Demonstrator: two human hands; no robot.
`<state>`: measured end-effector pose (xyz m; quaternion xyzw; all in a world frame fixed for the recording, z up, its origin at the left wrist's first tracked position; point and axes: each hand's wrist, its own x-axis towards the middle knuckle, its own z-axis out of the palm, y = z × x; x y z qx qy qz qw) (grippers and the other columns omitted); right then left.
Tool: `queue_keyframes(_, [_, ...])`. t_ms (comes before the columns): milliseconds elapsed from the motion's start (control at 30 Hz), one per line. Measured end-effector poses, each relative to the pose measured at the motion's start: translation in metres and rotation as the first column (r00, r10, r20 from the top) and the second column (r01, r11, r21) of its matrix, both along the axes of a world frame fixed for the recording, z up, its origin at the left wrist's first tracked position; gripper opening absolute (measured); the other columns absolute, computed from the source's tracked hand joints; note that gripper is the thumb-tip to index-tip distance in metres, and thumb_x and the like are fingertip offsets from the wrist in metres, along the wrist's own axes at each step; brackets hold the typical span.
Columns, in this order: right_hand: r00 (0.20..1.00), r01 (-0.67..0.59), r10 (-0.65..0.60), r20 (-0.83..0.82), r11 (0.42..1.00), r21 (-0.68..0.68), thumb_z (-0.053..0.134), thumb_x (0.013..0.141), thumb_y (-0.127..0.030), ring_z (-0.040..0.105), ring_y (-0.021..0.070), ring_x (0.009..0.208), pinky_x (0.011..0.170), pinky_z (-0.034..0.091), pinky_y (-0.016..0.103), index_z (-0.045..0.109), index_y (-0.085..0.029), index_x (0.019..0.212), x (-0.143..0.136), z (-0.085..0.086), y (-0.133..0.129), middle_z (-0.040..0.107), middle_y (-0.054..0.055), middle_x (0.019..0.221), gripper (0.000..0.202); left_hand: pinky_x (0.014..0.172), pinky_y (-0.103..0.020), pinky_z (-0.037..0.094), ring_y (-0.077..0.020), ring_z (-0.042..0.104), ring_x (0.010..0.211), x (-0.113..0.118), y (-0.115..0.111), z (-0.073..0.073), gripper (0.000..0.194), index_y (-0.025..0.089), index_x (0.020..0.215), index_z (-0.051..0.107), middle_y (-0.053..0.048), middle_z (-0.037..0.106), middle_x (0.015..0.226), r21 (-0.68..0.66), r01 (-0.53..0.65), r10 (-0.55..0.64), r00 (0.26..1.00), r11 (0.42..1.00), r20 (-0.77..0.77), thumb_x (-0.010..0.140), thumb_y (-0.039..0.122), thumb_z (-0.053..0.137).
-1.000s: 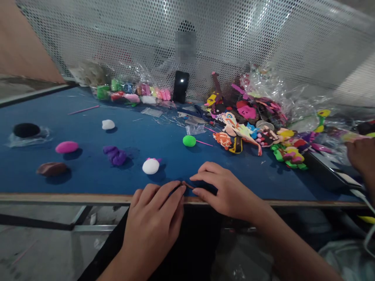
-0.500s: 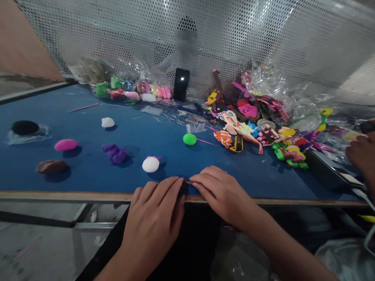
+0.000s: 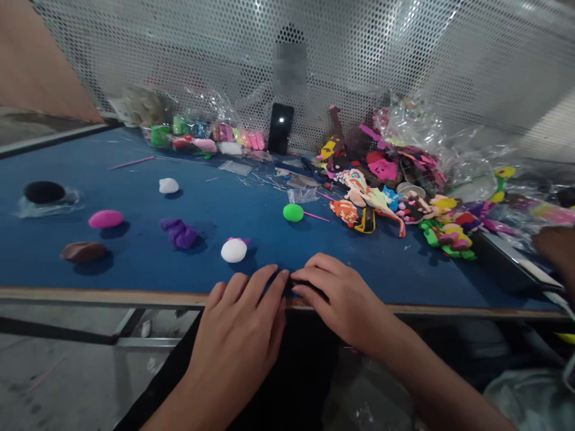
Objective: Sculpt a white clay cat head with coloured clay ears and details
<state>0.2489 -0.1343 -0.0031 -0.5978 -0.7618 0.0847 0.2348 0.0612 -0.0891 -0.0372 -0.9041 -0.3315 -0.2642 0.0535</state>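
Near the front edge of the blue table, my left hand bends over the edge, fingertips low on the surface. My right hand faces it, its thumb and fingertips close together. Something small and dark seems to lie between the fingertips, too hidden to make out. Just beyond my left hand sits a white ball with small pink and purple bits on top. Purple clay lies left of it. A green ball on a pink stick rests farther back.
Brown, pink, black and white clay lumps lie left. A phone stands at the back. Colourful clay figures crowd the right, beside a dark box. Another person's hand is at the far right.
The view has shifted slightly. My fingertips have come closer together, and the thin brown piece seen between them before is now hidden. The other person's hand has moved down.
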Motion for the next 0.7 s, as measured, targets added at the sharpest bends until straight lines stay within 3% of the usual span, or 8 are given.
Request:
queue_keyframes(133, [0.999,-0.002,0.003,0.049,1.000,-0.004,0.052,0.098,-0.016,0.059,0.0198,0.090,0.082,0.048,0.033,0.070,-0.017,0.101,0.000,0.001,-0.002,0.063,0.006,0.098,0.018,0.073,-0.043,0.038,-0.0257,0.057,0.088,0.001,0.000,0.000,0.037,0.023,0.131,0.062,0.000,0.067,0.128,-0.011,-0.010,0.010,1.000,1.000,-0.007,0.096,0.025,0.049])
queue_keyframes(367, [0.957,-0.161,0.135,0.257,0.983,0.082,0.051,0.098,-0.015,0.057,0.0204,0.091,0.081,0.048,0.033,0.069,-0.017,0.101,0.012,0.000,0.013,0.062,0.007,0.100,0.018,0.074,-0.044,0.039,-0.0261,0.057,0.090,0.000,-0.001,-0.001,0.037,0.023,0.131,0.062,0.000,0.067,0.129,-0.012,-0.017,0.017,1.000,1.000,-0.001,0.096,0.025,0.049])
queue_keyframes(500, [0.972,-0.174,0.150,0.181,0.977,0.127,0.050,0.100,-0.019,0.059,0.0180,0.088,0.080,0.049,0.030,0.069,-0.018,0.096,0.017,-0.003,0.020,0.063,0.005,0.092,0.019,0.073,-0.044,0.038,-0.0265,0.057,0.089,0.001,0.000,-0.001,0.037,0.022,0.130,0.062,-0.001,0.067,0.129,0.000,-0.006,0.006,1.000,1.000,-0.001,0.095,0.025,0.051])
queue_keyframes(600, [0.987,-0.108,0.090,0.130,0.984,0.141,0.047,0.101,-0.019,0.060,0.0180,0.089,0.080,0.050,0.030,0.068,-0.019,0.100,0.018,-0.003,0.016,0.065,0.006,0.094,0.021,0.074,-0.044,0.038,-0.0265,0.057,0.089,0.002,0.000,-0.001,0.037,0.022,0.130,0.061,-0.001,0.067,0.128,0.002,-0.001,0.001,1.000,1.000,0.014,0.094,0.025,0.052])
queue_keyframes(700, [0.996,-0.041,0.029,0.080,0.987,0.153,0.050,0.100,-0.018,0.062,0.0190,0.092,0.082,0.051,0.032,0.067,-0.019,0.106,0.016,-0.003,0.005,0.067,0.007,0.099,0.018,0.073,-0.042,0.038,-0.0255,0.057,0.088,0.001,0.000,-0.001,0.046,0.020,0.140,0.050,-0.003,0.068,0.125,-0.009,0.010,-0.009,0.998,1.000,0.061,0.094,0.024,0.053])
